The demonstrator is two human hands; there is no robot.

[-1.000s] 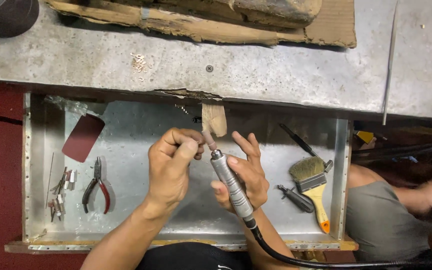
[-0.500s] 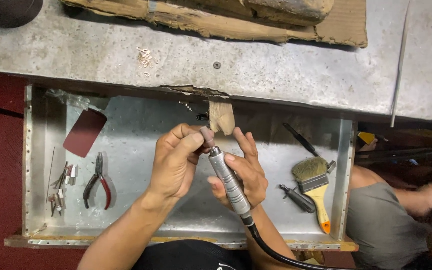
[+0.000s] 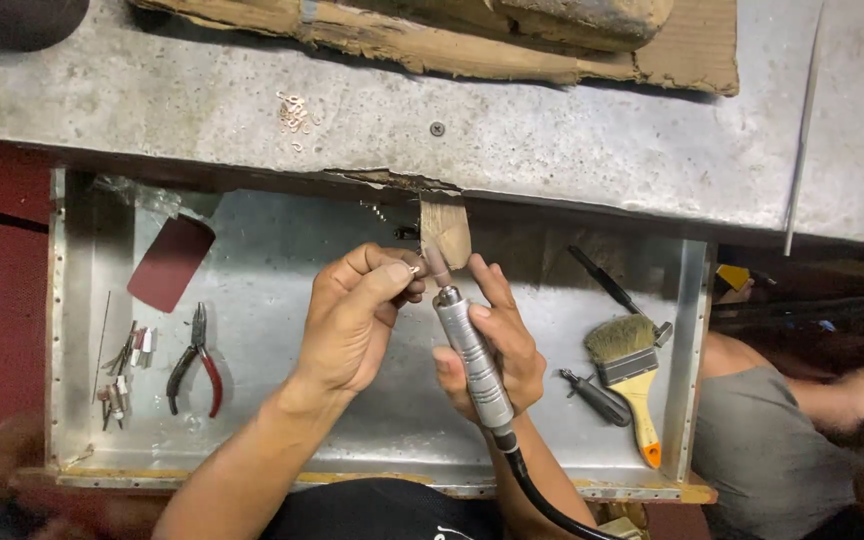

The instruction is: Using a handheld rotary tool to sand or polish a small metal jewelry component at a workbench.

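One silver rotary handpiece (image 3: 472, 358) lies in the right hand (image 3: 497, 345), fingers wrapped shut around it, long axis running from 5 o'clock up to 11, tip toward the wooden peg (image 3: 446, 230). The left hand (image 3: 357, 320) pinches a tiny piece (image 3: 414, 268) at that tip. The metal tray (image 3: 282, 260) holds one pliers (image 3: 195, 358), one brush (image 3: 628, 370), and one red sheet (image 3: 170, 262).

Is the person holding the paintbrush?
No, the paintbrush lies in the metal tray, apart from the right hand, which holds a silver rotary tool.
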